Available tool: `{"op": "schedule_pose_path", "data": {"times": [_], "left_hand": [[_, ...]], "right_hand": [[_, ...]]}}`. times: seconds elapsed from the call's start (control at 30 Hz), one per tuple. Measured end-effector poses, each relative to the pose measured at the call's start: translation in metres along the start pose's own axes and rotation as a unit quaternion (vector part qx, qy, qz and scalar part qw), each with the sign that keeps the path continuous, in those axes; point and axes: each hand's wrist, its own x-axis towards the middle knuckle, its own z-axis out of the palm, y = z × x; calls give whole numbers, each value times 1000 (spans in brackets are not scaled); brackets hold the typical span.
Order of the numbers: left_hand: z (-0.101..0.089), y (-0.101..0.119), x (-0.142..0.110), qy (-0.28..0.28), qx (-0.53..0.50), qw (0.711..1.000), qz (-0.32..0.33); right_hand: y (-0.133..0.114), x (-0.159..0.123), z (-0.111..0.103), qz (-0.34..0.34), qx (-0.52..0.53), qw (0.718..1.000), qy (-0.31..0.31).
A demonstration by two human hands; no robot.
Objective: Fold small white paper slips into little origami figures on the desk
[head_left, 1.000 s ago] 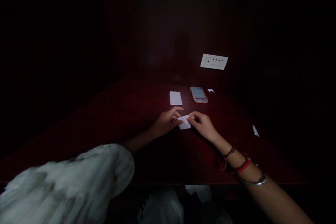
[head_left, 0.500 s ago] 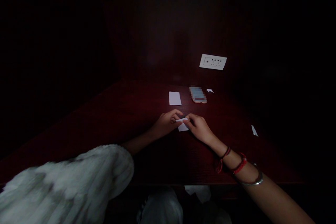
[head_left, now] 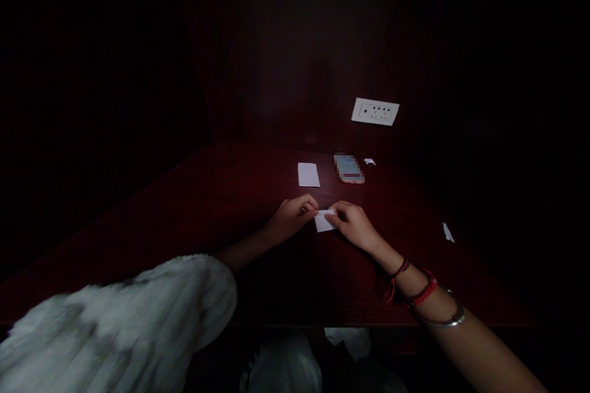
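A small white piece of paper (head_left: 325, 222) is held between both hands just above the dark red table (head_left: 286, 270). My left hand (head_left: 295, 214) pinches its upper left corner between thumb and fingers. On the right side, my right hand (head_left: 353, 221) grips the paper, its thumb lying on top and its fingers behind. The far edge of the paper is partly covered by the fingers. Just beyond the hands lies another white sheet (head_left: 308, 175), flat on the table and touched by neither hand.
A phone (head_left: 349, 168) with a blurred screen lies near the back wall, and a paper scrap (head_left: 369, 161) is beside it. Farther right is a narrow white strip (head_left: 448, 233). A white socket panel (head_left: 375, 112) is set in the wall. Surroundings are very dark.
My left fingers have closed from a looser, spread pose to a pinch at the paper's corner. My right thumb has shifted along the paper, which now looks flatter.
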Motion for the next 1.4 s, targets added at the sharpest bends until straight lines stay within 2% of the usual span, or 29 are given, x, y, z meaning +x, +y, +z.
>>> {"op": "schedule_pose_path", "data": {"times": [0.13,0.37,0.47,0.73,0.83,1.0,1.4], "left_hand": [[-2,2,1,3,60,998,15],[-3,11,-1,-6,63,997,48],[-3,11,0,-10,98,993,68],[-3,8,0,66,172,976,114],[-2,10,-1,65,177,975,121],[-3,10,1,61,180,974,127],[-4,15,1,61,190,972,125]], "right_hand": [[4,0,0,8,30,999,13],[2,2,0,11,45,999,13],[-2,2,-1,6,44,999,24],[-6,1,-8,-41,41,998,31],[-7,1,-8,-51,19,998,22],[-9,1,-9,-35,-42,998,40],[-10,1,-12,-32,-46,997,46]]}}
